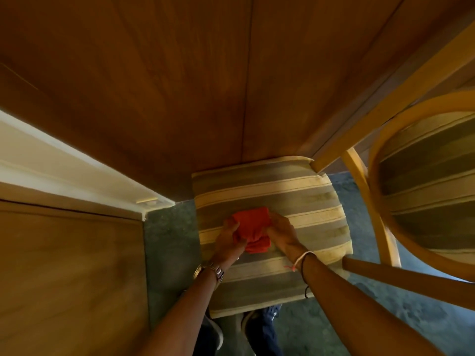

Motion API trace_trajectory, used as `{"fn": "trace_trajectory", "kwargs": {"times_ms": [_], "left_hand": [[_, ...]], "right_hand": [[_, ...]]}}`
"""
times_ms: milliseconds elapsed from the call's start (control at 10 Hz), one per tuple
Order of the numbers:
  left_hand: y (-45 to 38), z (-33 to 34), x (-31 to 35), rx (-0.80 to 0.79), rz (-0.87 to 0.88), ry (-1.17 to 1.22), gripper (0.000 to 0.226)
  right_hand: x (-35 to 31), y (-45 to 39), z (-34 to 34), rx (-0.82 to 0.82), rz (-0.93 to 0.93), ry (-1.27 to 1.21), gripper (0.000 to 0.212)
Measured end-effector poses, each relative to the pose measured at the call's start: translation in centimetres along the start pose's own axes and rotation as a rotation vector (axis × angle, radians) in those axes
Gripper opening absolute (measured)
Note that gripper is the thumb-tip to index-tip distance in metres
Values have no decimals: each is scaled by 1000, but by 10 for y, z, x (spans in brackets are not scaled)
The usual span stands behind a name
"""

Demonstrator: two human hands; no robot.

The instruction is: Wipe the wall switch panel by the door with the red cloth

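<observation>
Both hands are on the crumpled red cloth (253,228): left hand (230,236) grips its left edge, right hand (281,233) pinches the right side. Cloth sits on the striped grey-and-cream padded chair seat (295,201), mid-seat. Brown wood-panelled wall (180,86) beyond, white door frame (77,173) far left, curved wooden chair backrest (424,188) right, blue-green carpet (169,240) below.

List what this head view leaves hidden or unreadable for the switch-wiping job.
- Wall switch panel: not in the head view; only wood panelling shows above the striped chair seat.
- Red cloth: its side edges are covered by the left hand and right hand, so its full size is unclear.
- Second chair: cut off by the right edge.
- Shoes: partly hidden under the seat and arms.
</observation>
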State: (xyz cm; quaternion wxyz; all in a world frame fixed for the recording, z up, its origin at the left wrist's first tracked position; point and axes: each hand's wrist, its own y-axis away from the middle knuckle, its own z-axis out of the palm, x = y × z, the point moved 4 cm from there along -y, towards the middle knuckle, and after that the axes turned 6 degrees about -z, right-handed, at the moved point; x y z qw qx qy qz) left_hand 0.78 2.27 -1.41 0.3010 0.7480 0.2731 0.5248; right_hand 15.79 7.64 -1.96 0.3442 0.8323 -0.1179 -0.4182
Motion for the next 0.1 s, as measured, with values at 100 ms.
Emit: {"fn": "trace_trajectory", "kwargs": {"times_ms": [100], "left_hand": [[7,-15,15,48,60,40,66]], "right_hand": [[-17,8,-8,70,-78,3,62]]}}
